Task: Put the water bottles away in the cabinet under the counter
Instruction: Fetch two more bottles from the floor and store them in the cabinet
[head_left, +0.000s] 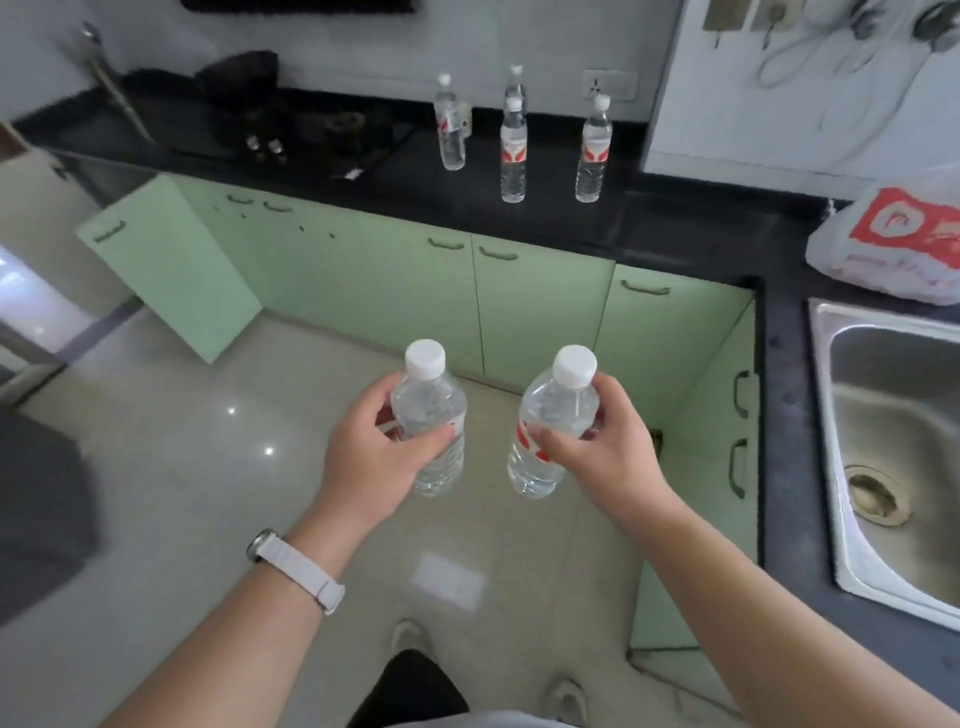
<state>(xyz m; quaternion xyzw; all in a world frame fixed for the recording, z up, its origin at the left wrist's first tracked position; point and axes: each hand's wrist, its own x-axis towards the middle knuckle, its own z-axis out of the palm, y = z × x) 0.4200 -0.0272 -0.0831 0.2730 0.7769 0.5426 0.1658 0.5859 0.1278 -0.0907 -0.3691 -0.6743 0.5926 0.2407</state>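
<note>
- Left hand (374, 452) is gripping the left bottle (428, 402); right hand (608, 447) is gripping the right bottle (556, 410).
- Carrying seems underway; next is probably crouching toward the open cabinet door (166, 270).

Four clear plastic water bottles (513, 156) stand on the black stone counter (675, 223), above pale green cabinets (540, 306). Rightward, a steel sink (823, 441) lies before a red-and-white plastic bag (893, 244). Nearer, the left hand (374, 452) holds a fifth bottle (431, 400) and the right hand (608, 441) a sixth bottle (561, 405), side by side.
</note>
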